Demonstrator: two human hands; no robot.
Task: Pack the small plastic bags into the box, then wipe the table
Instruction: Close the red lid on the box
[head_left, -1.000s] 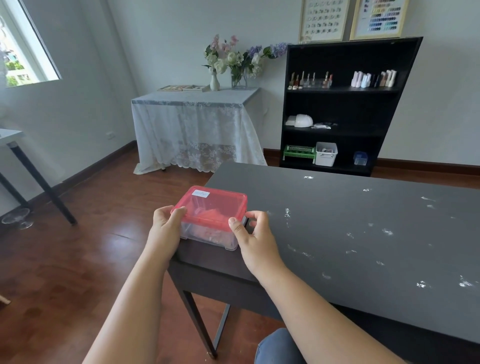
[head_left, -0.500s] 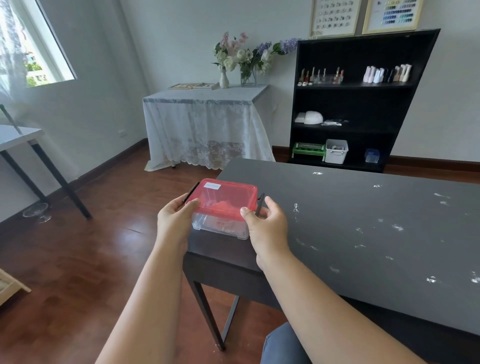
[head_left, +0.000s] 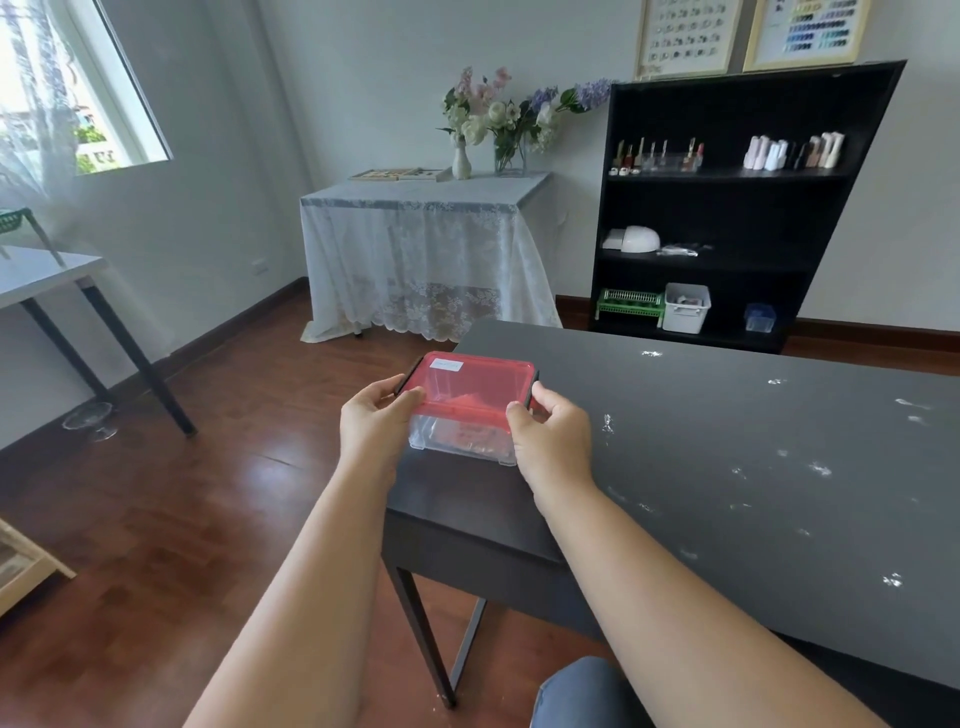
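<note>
Both forearms stretched forward, bare, angled inward. Left hand (head_left: 375, 427) curled round the left end of the box (head_left: 470, 410), thumb on top. Right hand (head_left: 551, 439) gripping the right end likewise.

Pretty sure I'm working in a home nail salon room here. Black shelf (head_left: 727, 208) against the wall has rows of nail polish bottles (head_left: 660, 156) and a white nail lamp (head_left: 636, 240), colour sample charts (head_left: 808, 31) hang above it, plus a lace-covered side table (head_left: 426, 249) with flowers (head_left: 509, 114), wood floor (head_left: 156, 493).
</note>
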